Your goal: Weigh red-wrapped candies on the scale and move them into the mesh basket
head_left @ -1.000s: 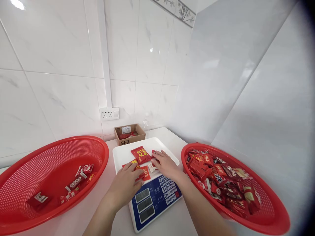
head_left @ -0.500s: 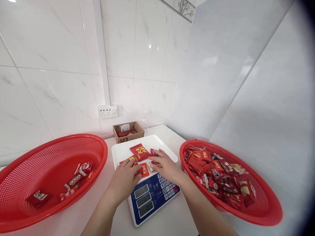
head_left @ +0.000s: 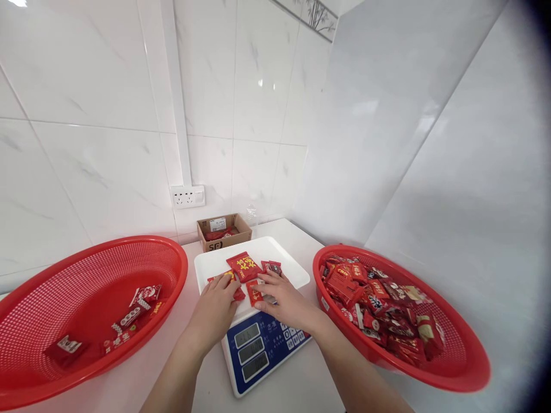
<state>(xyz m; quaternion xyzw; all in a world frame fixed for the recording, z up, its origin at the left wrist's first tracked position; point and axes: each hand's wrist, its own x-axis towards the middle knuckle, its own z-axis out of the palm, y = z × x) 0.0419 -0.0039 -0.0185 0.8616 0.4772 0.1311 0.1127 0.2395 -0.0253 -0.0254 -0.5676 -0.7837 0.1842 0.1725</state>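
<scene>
Scale (head_left: 275, 249): white pan, blue panel, white keys, grey displays. Large packet (head_left: 244, 267): red, bold yellow characters. Small packet (head_left: 255, 293): orange-red, pale lettering. Left basket (head_left: 94, 281) and right basket (head_left: 465, 361): red, perforated mesh pattern; wrappers (head_left: 383, 304) within the latter red, maroon, white, cream. Box (head_left: 210, 245): brown, black lettering, white label. Worktop (head_left: 297, 373): white. Tiles (head_left: 86, 166): white, grey-veined. Border strip (head_left: 316, 17): grey bamboo motif.

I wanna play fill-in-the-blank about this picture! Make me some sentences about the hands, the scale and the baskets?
1. The left hand and right hand are over the scale's ____ tray.
2. The scale has number keys on a panel coloured ____.
3. The fuller basket is on the person's ____ side.

Missing words: white; blue; right.
</scene>
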